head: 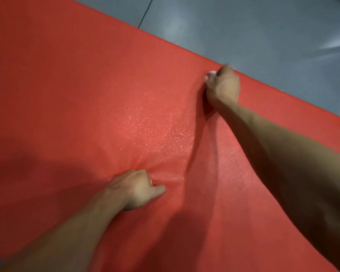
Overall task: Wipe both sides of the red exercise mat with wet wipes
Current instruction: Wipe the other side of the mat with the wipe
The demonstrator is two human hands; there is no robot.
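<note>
The red exercise mat (86, 95) lies flat and fills most of the view, with a damp sheen near its middle. My right hand (223, 86) reaches out to the mat's far edge and grips a bunched white wet wipe (211, 74), pressing it on the mat. Only a small part of the wipe shows past the fingers. My left hand (137, 189) rests low on the mat nearer to me, its fingers curled under into a fist and the thumb pointing right; it holds nothing that I can see.
Grey floor (263, 36) runs along the mat's far edge at the top right, with a dark seam line in it. A sliver of floor also shows at the bottom left corner.
</note>
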